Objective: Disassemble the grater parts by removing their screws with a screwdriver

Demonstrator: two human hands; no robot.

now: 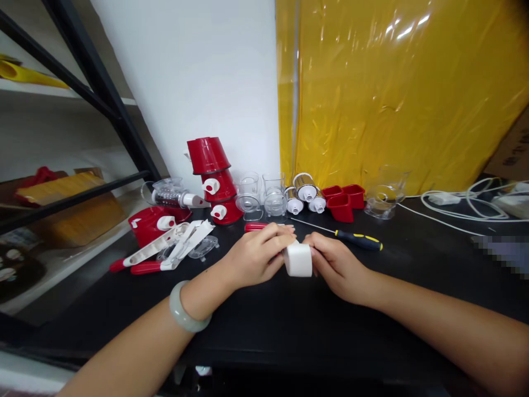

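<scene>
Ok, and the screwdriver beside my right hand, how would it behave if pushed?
The screwdriver would probably stay stiff: its shaft looks like straight metal. The thick handle likely makes that end heavier, and lying sideways it might roll or swivel.

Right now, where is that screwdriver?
In the head view, the screwdriver lies on the black table, right of centre, just beyond the right hand; the red plastic pieces sit behind it.
</scene>
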